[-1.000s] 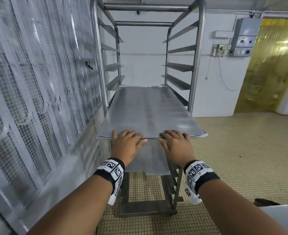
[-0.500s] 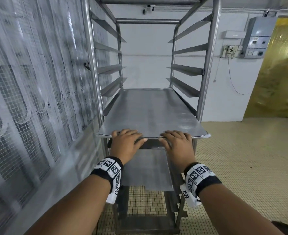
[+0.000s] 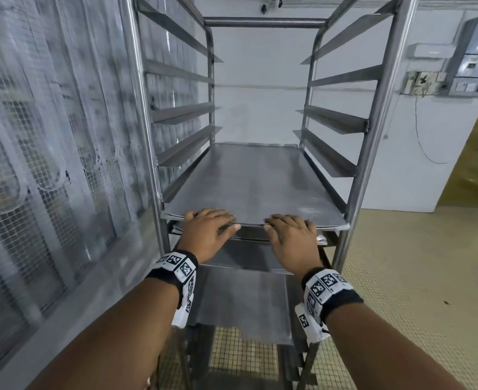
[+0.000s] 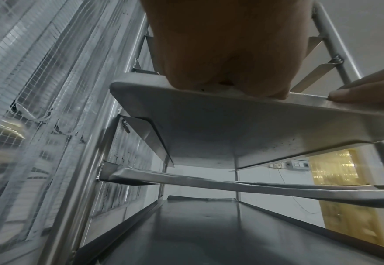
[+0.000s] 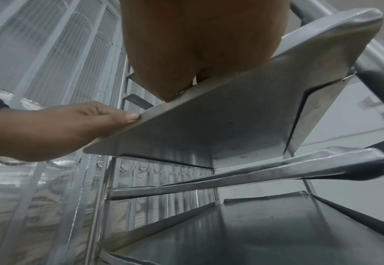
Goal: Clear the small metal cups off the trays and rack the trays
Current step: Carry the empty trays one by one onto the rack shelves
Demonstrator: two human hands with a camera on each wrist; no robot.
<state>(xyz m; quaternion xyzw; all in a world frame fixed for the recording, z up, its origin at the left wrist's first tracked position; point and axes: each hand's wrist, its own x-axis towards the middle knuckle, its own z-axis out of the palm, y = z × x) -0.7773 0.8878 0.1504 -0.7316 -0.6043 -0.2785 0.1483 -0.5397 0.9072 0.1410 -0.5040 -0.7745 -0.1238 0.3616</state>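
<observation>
tray (image 3: 254, 181) pushed deeper into rack (image 3: 372, 130), fingertips hidden from wrist views

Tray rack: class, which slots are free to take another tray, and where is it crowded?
On the tray rack, the four runner pairs above the top tray are bare, open between the uprights. Below is crowded: another tray sits close under it, more lower down. The left hand and right hand rest on the top tray's front edge.

Above the hands, open room is left between the rack's (image 3: 372, 153) side ledges (image 3: 333, 122). Below them, passage is blocked by a lower tray (image 3: 249, 237); leftward, by a mesh wall (image 3: 49, 150).
</observation>
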